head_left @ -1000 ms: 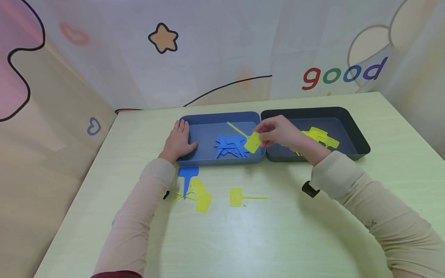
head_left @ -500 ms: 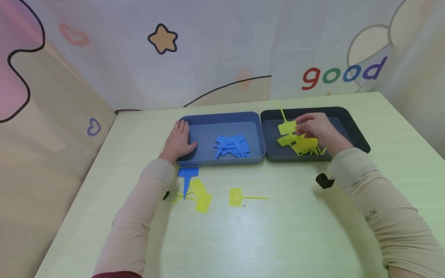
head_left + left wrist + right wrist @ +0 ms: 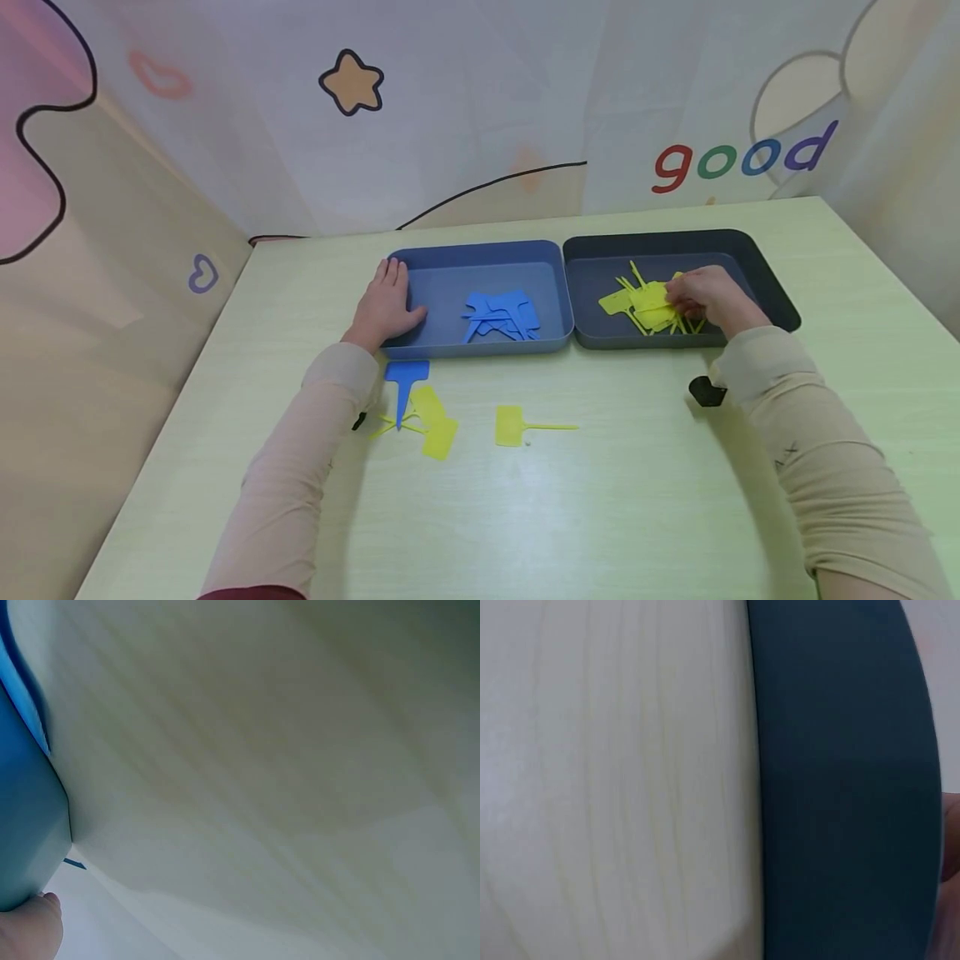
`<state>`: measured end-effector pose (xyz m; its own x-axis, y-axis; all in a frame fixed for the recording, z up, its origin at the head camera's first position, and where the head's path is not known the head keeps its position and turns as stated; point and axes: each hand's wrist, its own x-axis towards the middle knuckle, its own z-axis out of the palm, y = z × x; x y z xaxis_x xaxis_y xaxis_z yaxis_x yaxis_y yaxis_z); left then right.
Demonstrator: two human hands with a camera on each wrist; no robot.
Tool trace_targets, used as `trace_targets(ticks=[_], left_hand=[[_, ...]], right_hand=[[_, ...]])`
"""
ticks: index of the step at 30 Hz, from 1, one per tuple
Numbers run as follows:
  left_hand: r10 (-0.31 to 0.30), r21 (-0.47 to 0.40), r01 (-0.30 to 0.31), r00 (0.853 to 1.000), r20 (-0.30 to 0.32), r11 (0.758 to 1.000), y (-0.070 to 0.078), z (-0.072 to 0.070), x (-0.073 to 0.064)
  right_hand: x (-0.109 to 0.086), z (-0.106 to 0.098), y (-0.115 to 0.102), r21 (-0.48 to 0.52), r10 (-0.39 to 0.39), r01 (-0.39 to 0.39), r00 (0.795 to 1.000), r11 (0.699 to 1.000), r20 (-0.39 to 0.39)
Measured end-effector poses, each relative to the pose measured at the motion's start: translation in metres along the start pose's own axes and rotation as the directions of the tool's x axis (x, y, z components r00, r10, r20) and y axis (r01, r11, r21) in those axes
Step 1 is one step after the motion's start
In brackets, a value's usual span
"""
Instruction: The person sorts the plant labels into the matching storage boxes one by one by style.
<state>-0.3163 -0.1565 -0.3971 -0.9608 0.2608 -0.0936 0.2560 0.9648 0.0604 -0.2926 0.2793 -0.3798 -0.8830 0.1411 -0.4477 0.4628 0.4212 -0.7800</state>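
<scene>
In the head view my left hand (image 3: 384, 307) rests over the left wall of the blue-grey tray (image 3: 480, 350), fingers extended along the rim and thumb inside. Several blue T-shaped plant labels (image 3: 501, 315) lie in that tray. My right hand (image 3: 711, 297) is low in the black tray (image 3: 765, 308), pinching a yellow plant label (image 3: 654, 300) by its edge over a heap of the same kind. The right fingertips are partly hidden. The left wrist view shows a fingertip (image 3: 34, 926) at the tray's wall; the right wrist view shows mostly the dark tray wall (image 3: 847, 780).
On the table in front of the trays, a blue plant label (image 3: 406, 383) overlaps yellow labels (image 3: 438, 437) near my left forearm. One more yellow label (image 3: 510, 426) lies alone to their right. A printed curtain (image 3: 480, 108) hangs behind the table.
My right hand has carried the yellow label from above the blue-grey tray rightward, then down onto the yellow heap in the black tray. My left hand has stayed put.
</scene>
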Motion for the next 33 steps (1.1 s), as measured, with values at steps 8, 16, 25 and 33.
trace_targets(ticks=[8,16,25,33], left_hand=[[-0.005,-0.004,0.005,1.000,0.007,1.000,0.000,0.000,0.000],[-0.011,-0.006,0.011,1.000,0.003,1.000,-0.001,0.001,0.001],[-0.004,-0.001,0.004,1.000,-0.002,1.000,-0.002,0.002,0.002],[-0.001,0.005,0.001,1.000,-0.004,1.000,-0.003,0.001,0.003]], right_hand=[[-0.001,0.001,-0.001,0.016,0.018,-0.018,1.000,1.000,-0.020],[-0.005,-0.002,-0.004,-0.073,0.039,-0.046,0.995,0.996,-0.090],[-0.033,0.008,-0.028,-0.321,-0.326,0.220,0.886,0.921,-0.329],[-0.061,0.050,-0.048,-0.517,-0.663,0.538,0.744,0.666,-0.080]])
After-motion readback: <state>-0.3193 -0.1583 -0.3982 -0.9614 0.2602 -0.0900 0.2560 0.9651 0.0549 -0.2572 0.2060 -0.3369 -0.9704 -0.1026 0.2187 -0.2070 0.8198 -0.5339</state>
